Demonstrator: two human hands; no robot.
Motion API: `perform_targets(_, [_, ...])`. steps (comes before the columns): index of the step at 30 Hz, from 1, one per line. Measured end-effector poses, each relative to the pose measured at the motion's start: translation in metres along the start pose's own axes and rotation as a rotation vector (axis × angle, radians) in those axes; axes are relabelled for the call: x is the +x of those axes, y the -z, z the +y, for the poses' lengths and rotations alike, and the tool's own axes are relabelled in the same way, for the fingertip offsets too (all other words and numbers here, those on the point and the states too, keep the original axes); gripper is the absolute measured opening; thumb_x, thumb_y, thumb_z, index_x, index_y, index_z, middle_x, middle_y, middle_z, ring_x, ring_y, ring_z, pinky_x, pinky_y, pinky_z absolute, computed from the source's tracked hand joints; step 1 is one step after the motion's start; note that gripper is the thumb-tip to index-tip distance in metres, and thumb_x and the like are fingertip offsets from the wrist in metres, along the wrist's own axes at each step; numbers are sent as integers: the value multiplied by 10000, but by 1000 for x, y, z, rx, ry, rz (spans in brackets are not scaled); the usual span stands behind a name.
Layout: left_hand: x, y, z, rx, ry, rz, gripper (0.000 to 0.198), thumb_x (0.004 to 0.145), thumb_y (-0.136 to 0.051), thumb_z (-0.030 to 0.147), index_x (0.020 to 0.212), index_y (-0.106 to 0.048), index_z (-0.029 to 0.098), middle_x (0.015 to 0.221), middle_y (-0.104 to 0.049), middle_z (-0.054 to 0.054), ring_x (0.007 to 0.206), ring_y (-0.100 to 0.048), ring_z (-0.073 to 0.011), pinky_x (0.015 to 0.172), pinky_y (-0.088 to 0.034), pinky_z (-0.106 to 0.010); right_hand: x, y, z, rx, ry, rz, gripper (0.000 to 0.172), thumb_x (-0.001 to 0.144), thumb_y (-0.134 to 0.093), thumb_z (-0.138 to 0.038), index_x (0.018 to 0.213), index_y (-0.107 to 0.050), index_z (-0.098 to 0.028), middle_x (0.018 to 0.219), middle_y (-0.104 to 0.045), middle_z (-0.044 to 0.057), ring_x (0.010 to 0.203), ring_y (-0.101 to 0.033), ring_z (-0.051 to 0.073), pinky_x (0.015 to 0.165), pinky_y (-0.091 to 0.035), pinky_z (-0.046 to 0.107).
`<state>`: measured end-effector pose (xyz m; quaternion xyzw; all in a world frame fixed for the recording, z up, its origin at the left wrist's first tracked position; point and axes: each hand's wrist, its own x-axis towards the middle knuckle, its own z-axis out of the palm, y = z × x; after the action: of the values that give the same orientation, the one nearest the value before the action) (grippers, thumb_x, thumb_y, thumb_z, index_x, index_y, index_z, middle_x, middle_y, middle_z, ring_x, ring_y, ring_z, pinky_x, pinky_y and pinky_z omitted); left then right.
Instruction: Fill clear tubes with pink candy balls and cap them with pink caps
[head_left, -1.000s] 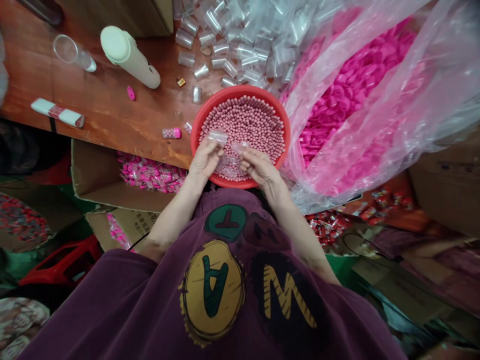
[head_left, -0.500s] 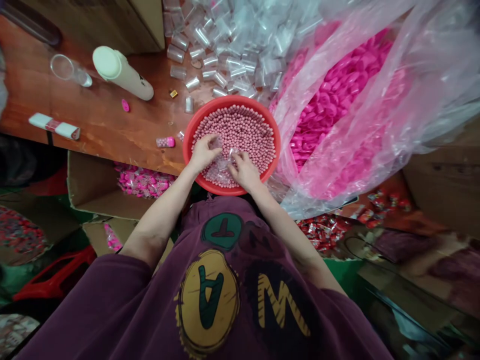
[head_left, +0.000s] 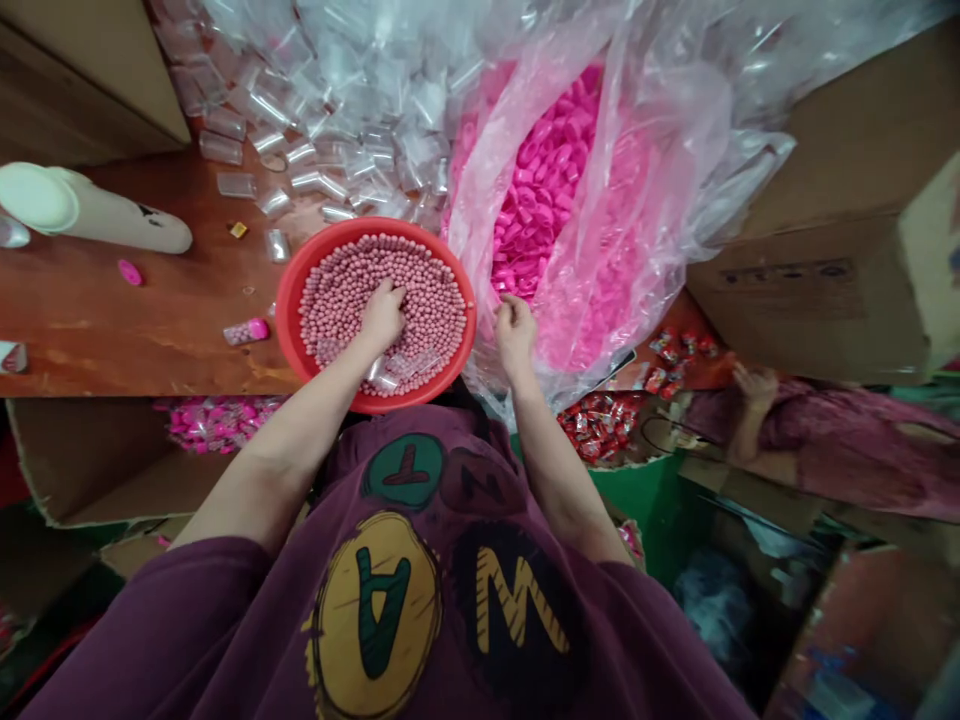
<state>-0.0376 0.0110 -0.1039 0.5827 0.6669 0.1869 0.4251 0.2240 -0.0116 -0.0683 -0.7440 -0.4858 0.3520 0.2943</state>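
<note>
A red basin [head_left: 282, 320] is filled with small pink beads [head_left: 431, 290]. My left hand [head_left: 384, 318] reaches into them, fingers curled down; whatever its fingertips hold is hidden. Close to my forearm, clear plastic tubes [head_left: 385, 374] lie on the beads at the near side of the basin. My right hand [head_left: 516, 335] is at the near left edge of a clear plastic bag [head_left: 471, 225] of bright pink caps [head_left: 536, 205]. Its fingers are bent together by the caps; what is between them cannot be made out.
Many clear tubes [head_left: 330, 120] are heaped behind the basin. A capped tube of beads [head_left: 246, 331], a loose pink cap [head_left: 130, 272] and a pale bottle [head_left: 112, 215] lie on the left. Cardboard boxes [head_left: 847, 220] flank the table. At the right is another person's arm [head_left: 757, 420].
My right hand has left the basin and moved right to the bag of caps. My left hand has shifted deeper into the beads. The view has swung to the right.
</note>
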Motion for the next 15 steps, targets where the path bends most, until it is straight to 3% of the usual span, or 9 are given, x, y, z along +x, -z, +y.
perform_targets(2, [3, -7, -4, -91, -7, -18, 183, 722, -626, 45, 794, -711, 191, 1033, -693, -123, 1085, -669, -332, 1067, -538, -450, 30, 10, 6, -90, 4, 64, 362, 1026, -479, -359, 1235, -728, -199, 1214, -755, 163, 1184, -696, 293, 1190, -548, 530])
perform_targets(4, [2, -4, -5, -173, -3, -21, 226, 713, -683, 88, 899, -774, 179, 1076, -730, -108, 1111, -677, -317, 1098, -531, -445, 57, 10, 6, -212, 75, 35, 366, 1029, -478, -309, 1252, -735, -175, 1314, -701, 205, 1291, -655, 324, 1245, -498, 579])
perform_targets(7, [-9, 11, -2, -335, 6, 14, 424, 717, -794, 185, 1139, -832, 188, 1217, -784, -98, 1210, -683, -311, 1217, -469, -466, 84, 2, 2, -370, 134, -46, 319, 1050, -490, -267, 1186, -756, -157, 1367, -644, 246, 1345, -622, 387, 1216, -484, 688])
perform_targets(10, [-24, 29, 5, -510, 35, 13, 463, 771, -818, 257, 1228, -830, 187, 1303, -799, -102, 1275, -687, -293, 1249, -453, -455, 95, -1, -1, -463, 137, -47, 282, 1085, -508, -277, 980, -749, -175, 1280, -662, 242, 1347, -613, 420, 1164, -493, 729])
perform_targets(12, [-33, 38, 11, -659, 77, -15, 432, 820, -801, 284, 1236, -821, 169, 1327, -794, -105, 1261, -699, -259, 1185, -507, -405, 96, 3, 0, -519, 144, -61, 286, 1091, -503, -250, 931, -727, -169, 1267, -669, 246, 1334, -617, 417, 1147, -495, 718])
perform_targets(15, [-44, 47, 20, -902, 181, -107, 459, 845, -816, 299, 1284, -787, 167, 1230, -795, -92, 1098, -742, -210, 939, -598, -317, 95, 20, 1, -571, 158, -114, 232, 1064, -485, -172, 1034, -714, -146, 1284, -686, 263, 1277, -648, 390, 1144, -477, 679])
